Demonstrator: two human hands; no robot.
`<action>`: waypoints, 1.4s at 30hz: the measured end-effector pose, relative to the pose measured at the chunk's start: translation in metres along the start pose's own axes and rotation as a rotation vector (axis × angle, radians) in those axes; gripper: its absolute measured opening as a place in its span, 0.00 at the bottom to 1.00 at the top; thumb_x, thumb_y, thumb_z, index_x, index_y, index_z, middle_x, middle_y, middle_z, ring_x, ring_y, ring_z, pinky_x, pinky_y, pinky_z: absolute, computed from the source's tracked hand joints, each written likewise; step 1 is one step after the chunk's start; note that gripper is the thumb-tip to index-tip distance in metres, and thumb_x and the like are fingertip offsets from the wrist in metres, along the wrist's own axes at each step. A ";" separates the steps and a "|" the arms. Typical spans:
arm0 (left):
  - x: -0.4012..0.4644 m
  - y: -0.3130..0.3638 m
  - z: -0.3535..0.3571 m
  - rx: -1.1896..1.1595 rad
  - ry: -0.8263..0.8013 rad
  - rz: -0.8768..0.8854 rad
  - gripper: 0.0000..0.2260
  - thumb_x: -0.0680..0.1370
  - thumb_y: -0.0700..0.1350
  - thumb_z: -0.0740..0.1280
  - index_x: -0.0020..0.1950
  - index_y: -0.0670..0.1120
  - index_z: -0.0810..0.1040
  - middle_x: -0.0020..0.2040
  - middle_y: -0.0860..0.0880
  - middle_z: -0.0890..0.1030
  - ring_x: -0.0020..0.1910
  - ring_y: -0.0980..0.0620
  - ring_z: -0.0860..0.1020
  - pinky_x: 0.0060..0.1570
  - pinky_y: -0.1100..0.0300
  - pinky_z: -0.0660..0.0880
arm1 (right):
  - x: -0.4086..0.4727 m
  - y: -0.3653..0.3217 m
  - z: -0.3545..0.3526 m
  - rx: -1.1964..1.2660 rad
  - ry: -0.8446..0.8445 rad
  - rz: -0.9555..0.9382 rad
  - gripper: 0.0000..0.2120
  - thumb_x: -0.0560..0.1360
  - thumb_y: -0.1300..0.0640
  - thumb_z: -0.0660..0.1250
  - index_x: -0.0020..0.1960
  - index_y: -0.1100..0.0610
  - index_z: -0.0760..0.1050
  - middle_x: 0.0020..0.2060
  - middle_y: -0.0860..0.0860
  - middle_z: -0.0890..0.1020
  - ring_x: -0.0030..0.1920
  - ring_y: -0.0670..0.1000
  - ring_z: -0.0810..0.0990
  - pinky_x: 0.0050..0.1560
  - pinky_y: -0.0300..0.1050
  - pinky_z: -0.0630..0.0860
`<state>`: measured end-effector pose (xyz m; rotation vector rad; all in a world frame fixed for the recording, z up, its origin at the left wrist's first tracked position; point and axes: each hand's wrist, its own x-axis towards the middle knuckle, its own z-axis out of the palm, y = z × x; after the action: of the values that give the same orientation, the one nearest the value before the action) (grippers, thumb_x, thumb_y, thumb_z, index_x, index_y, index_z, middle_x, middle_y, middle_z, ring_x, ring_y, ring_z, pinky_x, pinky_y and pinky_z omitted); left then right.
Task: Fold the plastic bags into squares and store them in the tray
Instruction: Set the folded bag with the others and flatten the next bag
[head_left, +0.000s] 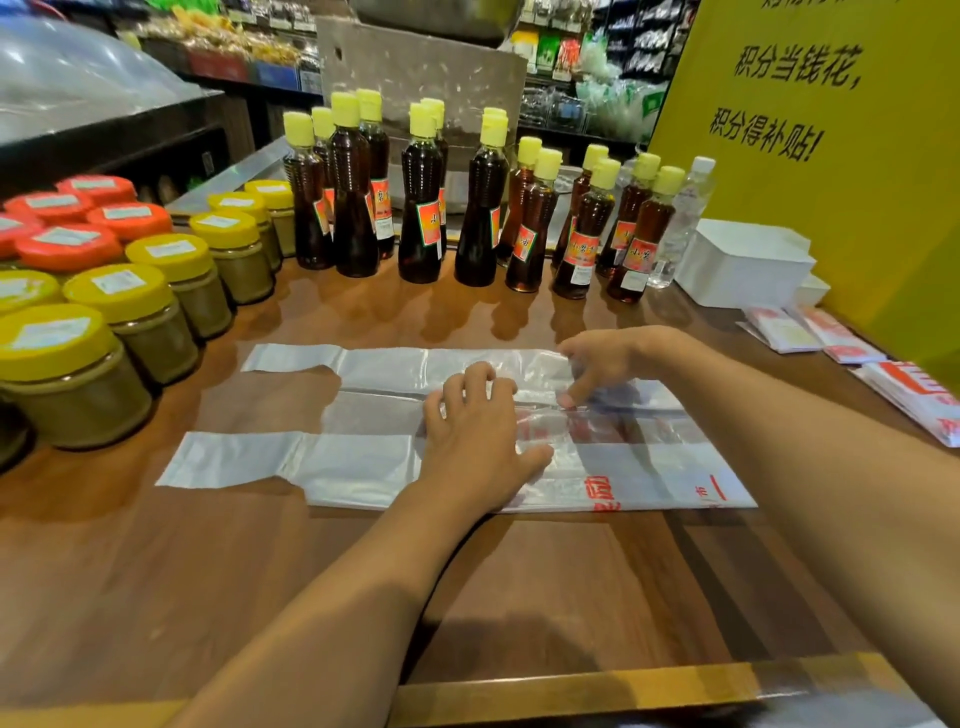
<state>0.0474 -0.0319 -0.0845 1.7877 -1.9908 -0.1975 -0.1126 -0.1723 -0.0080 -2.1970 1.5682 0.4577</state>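
Observation:
A clear plastic bag (363, 457) with red print lies flat on the wooden table (260, 571), its two handles pointing left. My left hand (478, 431) rests palm down on the middle of the bag, fingers spread. My right hand (602, 364) is just beyond it at the bag's far edge, pressing an extended finger on a lengthwise crease; its other fingers are curled over the plastic. A white tray (743, 265) stands at the far right, by the yellow board.
Jars with yellow and orange lids (135, 312) crowd the left side. A row of dark oil bottles (421, 208) lines the back. Folded printed bags (810, 332) and a stack of bags (914, 395) lie at the right. A yellow sign (831, 156) rises at the right.

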 end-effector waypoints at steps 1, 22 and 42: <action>0.000 0.001 -0.001 -0.024 0.025 0.028 0.28 0.75 0.60 0.69 0.70 0.53 0.67 0.72 0.50 0.59 0.71 0.45 0.58 0.71 0.49 0.56 | 0.001 -0.001 0.001 -0.011 0.049 -0.029 0.17 0.74 0.50 0.75 0.59 0.54 0.75 0.52 0.49 0.79 0.53 0.53 0.77 0.56 0.51 0.76; -0.004 0.000 0.001 0.127 -0.122 0.153 0.20 0.82 0.58 0.56 0.70 0.52 0.70 0.72 0.48 0.71 0.68 0.44 0.68 0.68 0.50 0.61 | -0.064 0.013 0.127 0.071 0.877 -0.207 0.09 0.79 0.52 0.66 0.57 0.51 0.80 0.53 0.50 0.78 0.53 0.52 0.74 0.54 0.49 0.70; 0.005 0.015 0.013 0.195 -0.225 0.101 0.23 0.85 0.59 0.50 0.79 0.52 0.60 0.82 0.49 0.55 0.81 0.45 0.53 0.77 0.47 0.50 | -0.073 0.010 0.124 0.227 0.851 -0.132 0.10 0.80 0.48 0.62 0.54 0.49 0.80 0.55 0.48 0.80 0.55 0.51 0.74 0.58 0.52 0.70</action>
<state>0.0276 -0.0372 -0.0890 1.8462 -2.3230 -0.1842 -0.1493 -0.0535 -0.0816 -2.4122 1.6991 -0.7637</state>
